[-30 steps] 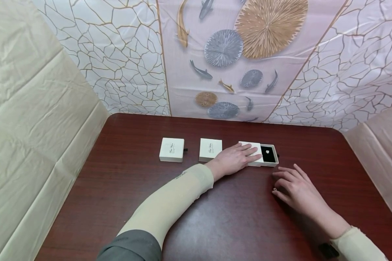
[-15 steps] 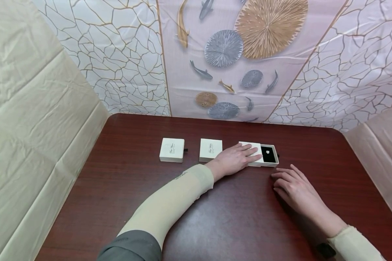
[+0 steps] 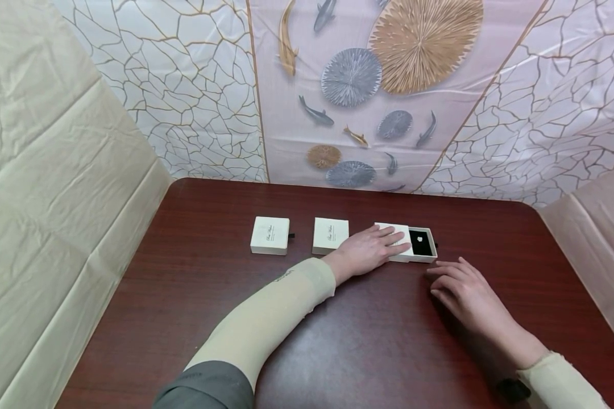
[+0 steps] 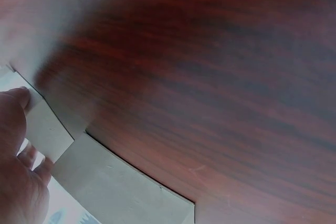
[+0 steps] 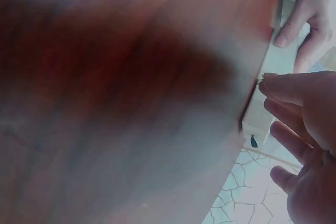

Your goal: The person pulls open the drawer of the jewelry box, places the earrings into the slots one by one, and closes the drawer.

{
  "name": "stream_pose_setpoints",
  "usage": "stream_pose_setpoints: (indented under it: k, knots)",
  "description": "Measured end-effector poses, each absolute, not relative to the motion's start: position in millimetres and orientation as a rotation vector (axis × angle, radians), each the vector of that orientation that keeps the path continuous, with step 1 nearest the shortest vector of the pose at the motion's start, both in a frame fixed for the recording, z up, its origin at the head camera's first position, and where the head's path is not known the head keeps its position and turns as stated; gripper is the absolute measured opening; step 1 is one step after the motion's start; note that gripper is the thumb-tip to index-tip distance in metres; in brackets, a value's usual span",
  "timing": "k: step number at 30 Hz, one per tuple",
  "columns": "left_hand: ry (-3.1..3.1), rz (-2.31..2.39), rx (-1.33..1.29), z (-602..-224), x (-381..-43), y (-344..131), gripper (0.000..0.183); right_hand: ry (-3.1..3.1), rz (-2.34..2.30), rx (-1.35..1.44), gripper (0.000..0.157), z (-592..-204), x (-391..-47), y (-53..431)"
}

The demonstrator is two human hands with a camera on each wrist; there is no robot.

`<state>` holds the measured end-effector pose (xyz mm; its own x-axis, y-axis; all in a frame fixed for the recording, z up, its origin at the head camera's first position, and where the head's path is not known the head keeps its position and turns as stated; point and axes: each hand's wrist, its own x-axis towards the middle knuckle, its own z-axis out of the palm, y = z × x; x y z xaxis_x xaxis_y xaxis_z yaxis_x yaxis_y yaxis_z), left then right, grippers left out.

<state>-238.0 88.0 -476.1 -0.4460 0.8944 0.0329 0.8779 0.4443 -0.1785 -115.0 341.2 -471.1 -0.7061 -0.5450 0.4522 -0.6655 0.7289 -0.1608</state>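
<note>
On the table, a white cardboard drawer box has its tray slid partly out to the right. The tray's black insert bears a small shiny stud earring. My left hand rests on the box's sleeve with fingers spread. Just in front of the tray, my right hand is held above the table, apart from the box. In the right wrist view its thumb and forefinger pinch a tiny piece with a thin pin, apparently an earring, mostly hidden by the fingertips.
Two more white boxes with printed lids stand in a row to the left: the middle box beside my left wrist, the far-left box with a black pull tab. A patterned cloth hangs behind the dark red table.
My right hand has shifted only slightly near the tray. The tiny shiny piece visible at its thumb a second ago is now hidden in the head view. My left hand stays on the box.
</note>
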Motion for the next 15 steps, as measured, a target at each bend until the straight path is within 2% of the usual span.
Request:
stream_pose_setpoints:
  k: [2, 6, 10, 15]
  knots:
    - [-2.564, 0.206, -1.581, -476, -238, 88, 0.052, -2.542, 0.480, 0.927, 0.009, -469, -116, 342]
    - [-2.561, 0.205, -1.579, -476, -238, 88, 0.052, -2.530, 0.530, 0.890, 0.009, -460, -119, 342]
    - [-2.559, 0.203, -1.576, -476, -238, 88, 0.052, -2.552, 0.565, 0.830, 0.029, -451, -122, 340]
    - [-2.568, 0.196, -1.579, -476, -238, 89, 0.052, -2.601, 0.614, 0.763, 0.027, -443, -129, 340]
